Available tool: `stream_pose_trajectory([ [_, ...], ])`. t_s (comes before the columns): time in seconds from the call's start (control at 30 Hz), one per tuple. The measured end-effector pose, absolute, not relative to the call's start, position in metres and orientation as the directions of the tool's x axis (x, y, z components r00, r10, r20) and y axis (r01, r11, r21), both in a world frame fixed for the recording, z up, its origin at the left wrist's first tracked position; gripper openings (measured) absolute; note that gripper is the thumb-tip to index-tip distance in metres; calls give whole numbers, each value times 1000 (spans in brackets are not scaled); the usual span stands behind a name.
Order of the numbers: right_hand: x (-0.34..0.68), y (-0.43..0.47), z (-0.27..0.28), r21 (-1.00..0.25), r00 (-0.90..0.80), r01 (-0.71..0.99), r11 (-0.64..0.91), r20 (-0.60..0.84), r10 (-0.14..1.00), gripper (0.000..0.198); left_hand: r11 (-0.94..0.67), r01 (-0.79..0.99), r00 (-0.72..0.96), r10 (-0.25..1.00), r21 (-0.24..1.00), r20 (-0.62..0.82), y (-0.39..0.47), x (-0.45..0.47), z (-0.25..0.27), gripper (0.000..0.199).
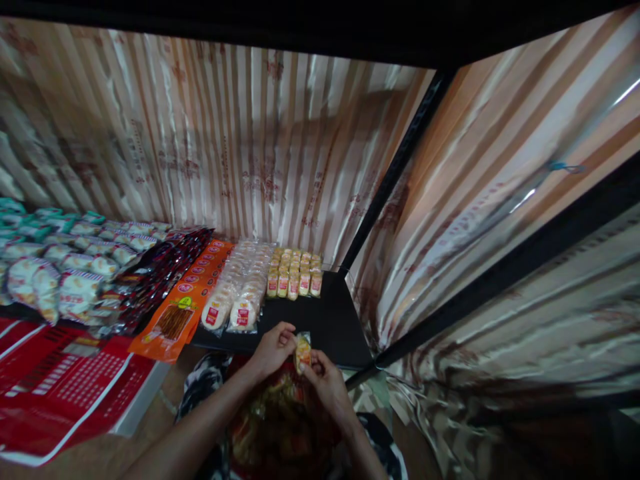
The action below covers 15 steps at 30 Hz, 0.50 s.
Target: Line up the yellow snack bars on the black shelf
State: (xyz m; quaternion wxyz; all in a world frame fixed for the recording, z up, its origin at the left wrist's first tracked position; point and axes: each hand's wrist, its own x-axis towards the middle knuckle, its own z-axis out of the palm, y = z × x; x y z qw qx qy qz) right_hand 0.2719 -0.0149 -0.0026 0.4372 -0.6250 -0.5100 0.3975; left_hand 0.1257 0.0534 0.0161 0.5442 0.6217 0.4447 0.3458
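Observation:
My right hand (325,381) pinches a small yellow snack packet (303,352) by its lower right side, held upright above the front edge of the black shelf (320,320). Close by on the left is my left hand (274,348), its fingers curled together at the packet's edge. Whether they touch it or hold anything I cannot make out. Below both hands, between the knees, a dark red bag or box (280,427) holds several similar yellow packets. Small yellow packets (294,275) stand in tight rows at the back of the shelf.
Left of these lie rows of round white crackers (243,313), an orange snack bag (175,310), dark shiny packs (155,280) and white snack bags (80,293). A red printed sheet (65,387) hangs in front. Black frame bars (395,173) and striped sheeting (240,147) enclose the shelf.

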Motion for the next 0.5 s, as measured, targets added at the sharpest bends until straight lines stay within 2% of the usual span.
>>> stream_pose_trajectory([
  [0.13, 293, 11, -4, -940, 313, 328, -91, 18, 950, 30, -50, 171, 338, 941, 984, -11, 62, 152, 29, 27],
  [0.27, 320, 44, -3, -923, 391, 377, -77, 83, 917, 33, -235, 282, 425, 900, 930, 99, 80, 185, 41, 30],
  [0.37, 341, 73, 1, -900, 432, 430, -75, 132, 892, 32, -412, 420, 481, 857, 809, 186, 99, 209, 47, 35],
  [0.5, 364, 115, 4, -861, 483, 498, -99, 181, 857, 32, -583, 599, 558, 796, 549, 236, 130, 233, 50, 47],
])
